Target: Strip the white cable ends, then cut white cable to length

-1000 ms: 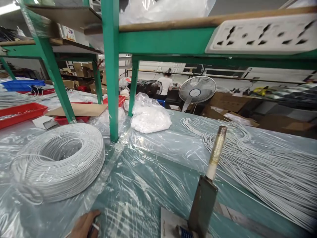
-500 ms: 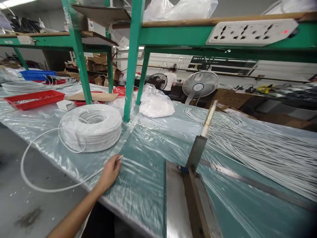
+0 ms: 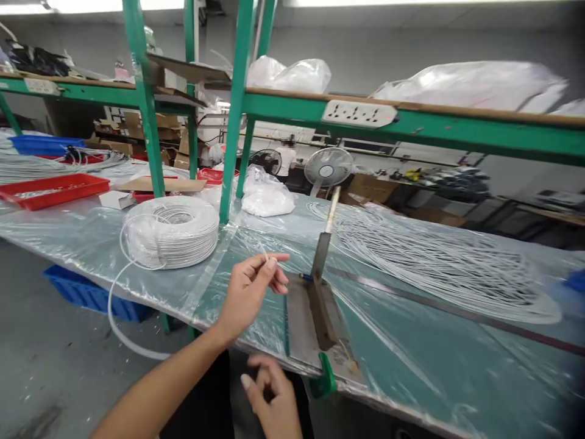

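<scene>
My left hand (image 3: 247, 289) is raised above the table, pinching the end of a white cable (image 3: 264, 251) between thumb and forefinger. A loop of that cable hangs off the table's front edge and runs back to a wrapped coil of white cable (image 3: 192, 244) on the left. My right hand (image 3: 276, 396) is low, in front of the table edge, empty, with its fingers loosely bent and apart from the thumb. To the right of my left hand stands a lever cutter (image 3: 315, 305) on a metal base, its handle up. A green clamp (image 3: 324, 378) sits at the base's front edge.
Many cut cables (image 3: 434, 268) lie spread on the right, behind a long metal strip (image 3: 411, 297). Green shelf posts (image 3: 233, 122) rise from the table (image 3: 411, 353). A red tray (image 3: 55, 190), a plastic bag (image 3: 267, 195) and a fan (image 3: 328, 167) stand beyond. Another person is far behind.
My left hand has lifted and moved right with the cable end, nearer the cutter. My right hand has come into view at the bottom. The view has shifted, showing more shelf and the table's front edge.
</scene>
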Motion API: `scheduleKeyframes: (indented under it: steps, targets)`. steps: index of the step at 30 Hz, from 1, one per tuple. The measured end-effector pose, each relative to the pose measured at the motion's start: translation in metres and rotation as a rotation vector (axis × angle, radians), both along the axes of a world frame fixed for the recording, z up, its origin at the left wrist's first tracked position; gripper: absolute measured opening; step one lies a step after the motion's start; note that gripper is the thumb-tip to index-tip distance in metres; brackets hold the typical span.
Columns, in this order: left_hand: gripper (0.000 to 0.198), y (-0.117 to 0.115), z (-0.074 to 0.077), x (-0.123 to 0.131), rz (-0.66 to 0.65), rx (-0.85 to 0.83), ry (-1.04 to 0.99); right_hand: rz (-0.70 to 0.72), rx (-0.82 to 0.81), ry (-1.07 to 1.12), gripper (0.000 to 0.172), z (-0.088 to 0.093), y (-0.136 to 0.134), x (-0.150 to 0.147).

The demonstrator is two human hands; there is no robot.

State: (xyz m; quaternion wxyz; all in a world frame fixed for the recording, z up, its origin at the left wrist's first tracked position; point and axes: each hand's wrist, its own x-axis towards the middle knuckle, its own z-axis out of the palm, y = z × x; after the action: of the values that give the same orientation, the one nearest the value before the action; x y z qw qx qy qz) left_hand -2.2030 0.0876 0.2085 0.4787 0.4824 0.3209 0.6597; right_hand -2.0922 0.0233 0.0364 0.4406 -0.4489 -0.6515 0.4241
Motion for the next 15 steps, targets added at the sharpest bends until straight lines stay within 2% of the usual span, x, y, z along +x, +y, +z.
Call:
scheduleKeyframes:
  steps: [2, 4, 5, 7, 8, 10, 13, 15]
  targets:
    - [0.028, -0.012, 0.017, 0.022, -0.143, -0.003, -0.069, -0.06, 0.049, 0.106, 0.032, 0.044, 0.01, 0.011]
    - [0.028, -0.019, 0.027, 0.042, -0.268, 0.001, -0.099, -0.018, 0.121, 0.11, 0.023, 0.082, 0.016, 0.024]
    - [0.028, -0.021, 0.031, 0.051, -0.318, 0.01, -0.105, 0.022, 0.161, 0.092, 0.018, 0.096, 0.018, 0.031]
    - [0.029, -0.02, 0.038, 0.064, -0.398, 0.046, -0.101, 0.072, 0.244, 0.035, 0.03, 0.112, 0.02, 0.044]
    - [0.029, -0.017, 0.042, 0.068, -0.421, 0.07, -0.09, 0.067, 0.284, 0.011, 0.037, 0.113, 0.021, 0.05]
    - [0.028, -0.01, 0.048, 0.069, -0.427, 0.12, -0.045, 0.025, 0.338, 0.008, 0.045, 0.106, 0.024, 0.062]
    - [0.029, -0.001, 0.053, 0.061, -0.325, 0.179, 0.032, -0.007, 0.311, 0.1, 0.047, 0.079, 0.025, 0.078]
    - [0.029, 0.002, 0.054, 0.054, -0.243, 0.194, 0.08, -0.09, 0.232, 0.15, 0.048, 0.062, 0.021, 0.092]
